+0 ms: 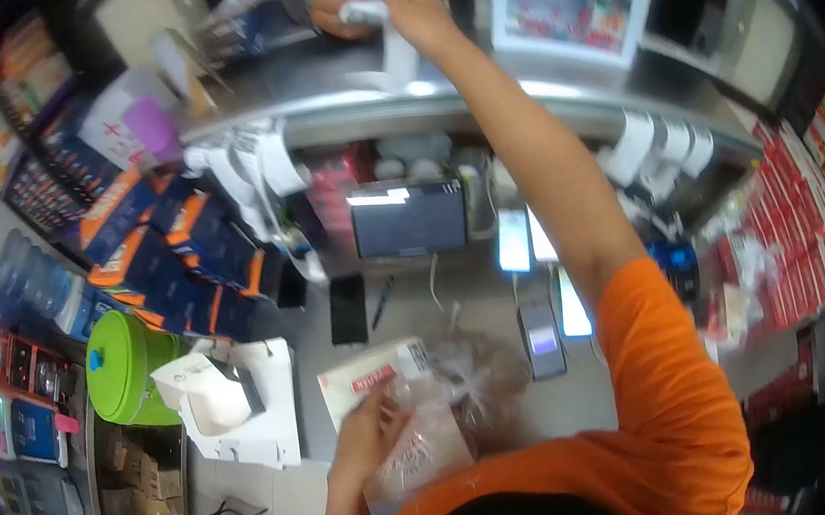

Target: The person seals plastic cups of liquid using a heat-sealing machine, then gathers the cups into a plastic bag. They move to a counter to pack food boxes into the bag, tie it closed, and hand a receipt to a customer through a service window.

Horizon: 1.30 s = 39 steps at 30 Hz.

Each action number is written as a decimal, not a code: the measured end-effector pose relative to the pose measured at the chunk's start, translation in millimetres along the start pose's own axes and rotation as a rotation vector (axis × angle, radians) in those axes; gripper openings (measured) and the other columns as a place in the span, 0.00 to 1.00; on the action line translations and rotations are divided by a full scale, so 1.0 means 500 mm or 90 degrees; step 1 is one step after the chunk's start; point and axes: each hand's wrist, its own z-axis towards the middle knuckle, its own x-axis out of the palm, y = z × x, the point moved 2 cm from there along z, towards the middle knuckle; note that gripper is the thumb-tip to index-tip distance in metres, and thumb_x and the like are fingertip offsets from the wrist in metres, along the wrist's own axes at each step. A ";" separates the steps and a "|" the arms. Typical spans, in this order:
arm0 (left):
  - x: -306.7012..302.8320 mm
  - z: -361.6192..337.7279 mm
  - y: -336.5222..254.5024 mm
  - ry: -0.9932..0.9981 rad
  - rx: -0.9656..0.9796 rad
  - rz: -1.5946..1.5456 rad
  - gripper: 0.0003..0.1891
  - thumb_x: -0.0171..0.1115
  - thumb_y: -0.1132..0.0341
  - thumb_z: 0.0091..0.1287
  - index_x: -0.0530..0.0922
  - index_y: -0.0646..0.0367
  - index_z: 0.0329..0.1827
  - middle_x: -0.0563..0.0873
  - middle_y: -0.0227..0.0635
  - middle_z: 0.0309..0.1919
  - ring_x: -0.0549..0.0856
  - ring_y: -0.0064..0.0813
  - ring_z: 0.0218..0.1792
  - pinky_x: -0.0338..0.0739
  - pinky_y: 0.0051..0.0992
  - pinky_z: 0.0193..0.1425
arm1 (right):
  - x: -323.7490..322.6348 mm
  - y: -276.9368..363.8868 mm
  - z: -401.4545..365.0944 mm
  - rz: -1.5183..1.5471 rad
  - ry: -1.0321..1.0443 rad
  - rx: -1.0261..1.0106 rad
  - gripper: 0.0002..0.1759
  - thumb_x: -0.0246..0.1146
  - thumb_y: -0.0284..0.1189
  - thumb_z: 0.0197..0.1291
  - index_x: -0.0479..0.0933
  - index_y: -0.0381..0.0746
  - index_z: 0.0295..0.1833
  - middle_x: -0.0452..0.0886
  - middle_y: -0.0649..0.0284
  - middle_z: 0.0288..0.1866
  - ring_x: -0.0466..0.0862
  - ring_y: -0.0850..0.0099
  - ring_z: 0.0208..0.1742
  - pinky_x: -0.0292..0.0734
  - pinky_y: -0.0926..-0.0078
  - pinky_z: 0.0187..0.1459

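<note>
My left hand (366, 435) is low in the view, its fingers closed on a clear plastic bag (419, 458) with a printed sheet or pack inside. Just above it lies a pale box (360, 379) with a red label. Brownish items in clear plastic (491, 380) sit to the right. My right hand (419, 15) reaches across the counter at the top, its fingers at a white paper slip (401, 58), seemingly pinching it; blur hides the exact contact. Another person's hand (336, 11) is at the slip's other end.
A dark-screened monitor (409, 220) stands under the counter edge (318, 127). Several phones, one a black phone (348, 310), lie on the desk. Blue-orange boxes (132, 267), a green bucket (123, 368) and white card packaging (268, 413) are left; red boxes (798, 237) are right.
</note>
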 end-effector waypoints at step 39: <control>-0.107 -0.046 -0.027 -0.552 0.143 -0.339 0.09 0.61 0.67 0.64 0.74 0.64 0.37 0.81 0.33 0.33 0.78 0.18 0.33 0.72 0.19 0.41 | -0.596 -0.146 -0.981 -0.440 0.435 0.359 0.13 0.54 0.21 0.55 0.71 0.42 0.47 0.81 0.55 0.41 0.76 0.53 0.45 0.67 0.56 0.47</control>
